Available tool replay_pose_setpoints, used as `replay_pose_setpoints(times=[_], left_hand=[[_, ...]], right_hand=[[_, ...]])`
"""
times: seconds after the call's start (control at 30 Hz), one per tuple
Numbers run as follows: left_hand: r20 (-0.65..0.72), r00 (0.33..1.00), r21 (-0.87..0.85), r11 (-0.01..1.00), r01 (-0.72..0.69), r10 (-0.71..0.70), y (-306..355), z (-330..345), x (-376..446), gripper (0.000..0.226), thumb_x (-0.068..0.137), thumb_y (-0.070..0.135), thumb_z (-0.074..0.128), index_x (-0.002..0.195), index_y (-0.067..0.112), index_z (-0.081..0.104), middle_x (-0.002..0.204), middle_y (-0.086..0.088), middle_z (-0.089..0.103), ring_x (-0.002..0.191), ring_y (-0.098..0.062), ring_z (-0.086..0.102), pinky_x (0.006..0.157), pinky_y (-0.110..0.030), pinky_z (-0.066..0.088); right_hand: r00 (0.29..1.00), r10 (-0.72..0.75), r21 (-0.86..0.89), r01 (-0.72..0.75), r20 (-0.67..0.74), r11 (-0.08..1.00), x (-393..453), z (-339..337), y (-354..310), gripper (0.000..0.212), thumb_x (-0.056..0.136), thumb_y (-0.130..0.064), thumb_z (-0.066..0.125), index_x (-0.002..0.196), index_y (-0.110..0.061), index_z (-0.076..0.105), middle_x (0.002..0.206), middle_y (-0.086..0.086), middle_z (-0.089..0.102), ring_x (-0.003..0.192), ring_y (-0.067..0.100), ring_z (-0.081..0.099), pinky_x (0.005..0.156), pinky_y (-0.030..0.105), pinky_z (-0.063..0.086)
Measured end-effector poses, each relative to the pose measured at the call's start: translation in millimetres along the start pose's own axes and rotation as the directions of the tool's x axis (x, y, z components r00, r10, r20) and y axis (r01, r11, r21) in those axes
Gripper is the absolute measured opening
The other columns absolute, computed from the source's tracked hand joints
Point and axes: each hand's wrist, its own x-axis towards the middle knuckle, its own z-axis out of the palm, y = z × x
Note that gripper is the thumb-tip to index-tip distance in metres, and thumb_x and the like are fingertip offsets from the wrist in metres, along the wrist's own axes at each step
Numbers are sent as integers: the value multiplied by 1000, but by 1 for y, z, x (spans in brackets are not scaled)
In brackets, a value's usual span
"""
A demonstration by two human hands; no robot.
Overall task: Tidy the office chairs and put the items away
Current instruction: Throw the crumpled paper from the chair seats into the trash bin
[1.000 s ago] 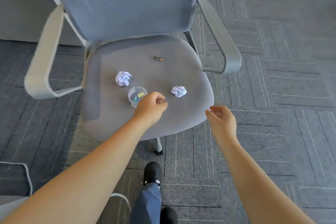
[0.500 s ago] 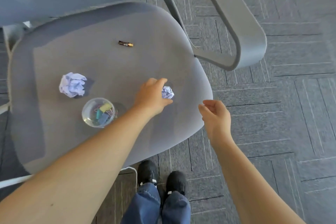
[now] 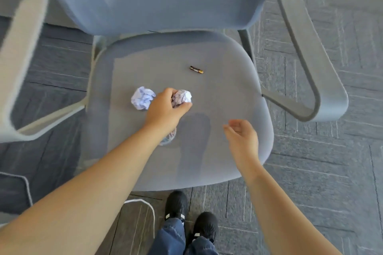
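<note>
Over chair seat (image 3: 217,93), left fingers (image 3: 182,107) around paper ball (image 3: 183,97)

The left hand (image 3: 165,107), which was only reaching the small paper ball (image 3: 182,97) half a second ago, is now gripping it and carrying it leftward, so it is now sitting just beside the larger paper ball (image 3: 142,97). The left forearm is now hiding most of the clear cup (image 3: 169,137). The right hand (image 3: 242,136) is now hovering loosely open over the seat (image 3: 228,80) rather than beyond its edge.
</note>
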Motion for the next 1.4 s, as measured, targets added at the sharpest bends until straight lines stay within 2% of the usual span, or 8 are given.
replay_pose_setpoints(times=[0.17, 0.33, 0.57, 0.7, 0.83, 1.03, 1.2, 1.4], left_hand=[[-154, 977, -57, 988, 140, -148, -41, -62, -10, 34, 80, 23, 62, 111, 11, 54, 103, 0, 57, 97, -22, 53, 74, -23, 32], [-189, 947, -155, 960, 233, -261, -86, -95, -17, 29, 81, 20, 60, 108, 9, 55, 96, 0, 56, 90, -22, 53, 65, -26, 34], [-170, 949, -196, 953, 231, -265, -119, -98, 12, 27, 82, 21, 59, 105, 10, 53, 96, 1, 55, 89, -19, 52, 63, -23, 36], [-137, 950, -253, 938, 239, -279, -135, -99, 26, 28, 82, 17, 59, 108, 9, 53, 91, 3, 53, 85, -16, 50, 55, -5, 35], [-97, 951, -334, 909, 248, -295, -147, -99, 31, 20, 81, 15, 60, 100, 13, 53, 84, 4, 53, 84, -16, 51, 54, -6, 37], [-123, 952, -340, 913, 225, -280, -138, -106, 13, 18, 82, 17, 61, 95, 17, 49, 79, 11, 52, 73, -3, 50, 53, 0, 37], [-188, 934, -320, 918, 235, -305, -112, -114, -33, 16, 82, 22, 60, 95, 21, 51, 82, 13, 53, 84, -12, 51, 61, -12, 35], [-265, 885, -374, 887, 271, -383, -100, -109, -124, 18, 82, 23, 60, 95, 23, 49, 89, 10, 54, 87, -12, 51, 62, -12, 35]], right_hand=[[987, -101, -122, 117, 127, 986, -5, 53, -33, 29, 87, -13, 52, 115, -7, 53, 96, 2, 55, 61, 6, 47, 37, 3, 35], [955, -163, -245, 224, 246, 943, -5, 100, -52, 38, 85, -13, 55, 122, -11, 50, 129, 5, 54, 99, 15, 50, 77, 18, 35], [841, -308, -412, 498, 445, 763, 28, 172, -67, 59, 78, -12, 63, 132, -23, 41, 141, 7, 33, 124, 26, 42, 91, 29, 39], [808, -261, -573, 566, 528, 593, 49, 206, -70, 68, 77, -12, 65, 136, -26, 35, 150, 9, 19, 132, 32, 31, 101, 38, 38], [794, -259, -608, 594, 550, 527, 58, 216, -69, 51, 80, -8, 59, 128, -18, 47, 136, 14, 38, 126, 32, 36, 92, 33, 38], [771, -335, -463, 606, 542, 646, 46, 191, -85, 45, 77, -10, 65, 120, -15, 54, 127, 13, 48, 114, 29, 49, 81, 21, 32], [691, -376, -326, 660, 618, 677, 11, 150, -104, 43, 75, -7, 65, 116, -17, 56, 122, 9, 53, 89, 13, 46, 60, -2, 34], [559, -259, -240, 666, 788, 706, -53, 120, -112, 36, 75, -4, 67, 106, -21, 56, 92, -5, 57, 76, 14, 54, 53, 1, 38]])
